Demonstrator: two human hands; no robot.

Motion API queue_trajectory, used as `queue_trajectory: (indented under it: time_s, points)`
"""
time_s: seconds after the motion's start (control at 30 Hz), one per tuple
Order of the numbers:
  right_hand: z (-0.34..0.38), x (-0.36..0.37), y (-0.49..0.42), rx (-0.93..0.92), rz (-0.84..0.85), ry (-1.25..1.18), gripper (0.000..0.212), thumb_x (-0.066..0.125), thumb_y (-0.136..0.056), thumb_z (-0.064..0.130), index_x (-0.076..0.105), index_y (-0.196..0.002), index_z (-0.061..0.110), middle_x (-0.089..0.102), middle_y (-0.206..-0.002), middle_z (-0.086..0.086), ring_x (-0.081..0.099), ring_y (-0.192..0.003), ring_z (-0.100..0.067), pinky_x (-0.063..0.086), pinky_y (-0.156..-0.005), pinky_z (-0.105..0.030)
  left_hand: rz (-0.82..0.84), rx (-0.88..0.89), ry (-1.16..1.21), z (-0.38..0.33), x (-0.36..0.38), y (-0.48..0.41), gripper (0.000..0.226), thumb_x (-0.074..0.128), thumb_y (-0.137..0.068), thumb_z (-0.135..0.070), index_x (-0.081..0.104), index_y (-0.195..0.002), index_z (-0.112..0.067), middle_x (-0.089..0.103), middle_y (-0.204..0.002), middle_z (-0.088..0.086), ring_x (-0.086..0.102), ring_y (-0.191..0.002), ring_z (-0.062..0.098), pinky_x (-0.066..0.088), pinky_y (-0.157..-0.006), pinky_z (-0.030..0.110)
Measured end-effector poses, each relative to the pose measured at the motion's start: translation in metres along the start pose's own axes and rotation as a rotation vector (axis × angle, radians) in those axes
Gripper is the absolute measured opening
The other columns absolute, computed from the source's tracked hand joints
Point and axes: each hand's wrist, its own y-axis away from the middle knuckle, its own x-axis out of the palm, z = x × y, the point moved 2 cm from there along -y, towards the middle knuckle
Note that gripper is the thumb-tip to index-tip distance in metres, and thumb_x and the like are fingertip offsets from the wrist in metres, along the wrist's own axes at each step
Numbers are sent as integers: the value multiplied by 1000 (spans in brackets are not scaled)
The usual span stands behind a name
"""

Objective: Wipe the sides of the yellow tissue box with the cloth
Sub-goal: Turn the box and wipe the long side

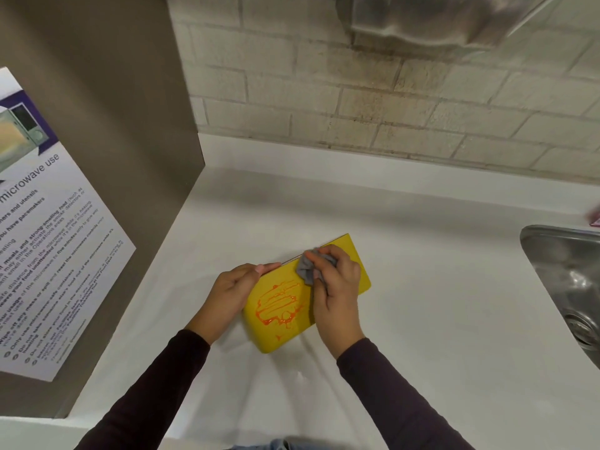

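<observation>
Right hand [337, 287] bunches the grey cloth [308, 271] in a closed grip, pressed on the yellow tissue box [279, 313] near its far edge. Left hand [233, 290] clasps the box's left end on the white table [438, 319]; its long axis runs near-left to far-right.

The table [422, 287] was white and smooth, with a low raised edge at the back where it met the wall. The wall [357, 102] was made of pale bricks, with some darker stains near the top. On the left stood a grey-brown panel [107, 125], and a paper notice [48, 248] about microwave use was fixed on it. At the right edge, a steel sink [571, 287] was set into the table. The light was soft and even.
</observation>
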Motion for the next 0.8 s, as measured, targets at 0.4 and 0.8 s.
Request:
queue_trajectory:
  time_s: [0.4, 0.8]
  points:
    - [4, 4, -2, 49, -21, -34, 35, 42, -88, 2, 65, -112, 11, 50, -117, -10, 41, -107, -17, 25, -95, -8, -8, 7, -4, 1, 0, 0, 33, 43, -97, -29, 73, -96, -39, 73, -101, -11, 67, -94, 3, 52, -70, 11]
    - [3, 4, -1, 116, -90, -64, 35, 41, -87, 0, 66, -109, 10, 49, -114, -8, 40, -105, -17, 25, -93, -6, -6, 1, -29, 4, 0, -1, 33, 42, -97, -32, 72, -96, -43, 70, -109, -5, 66, -100, 11, 52, -87, 27]
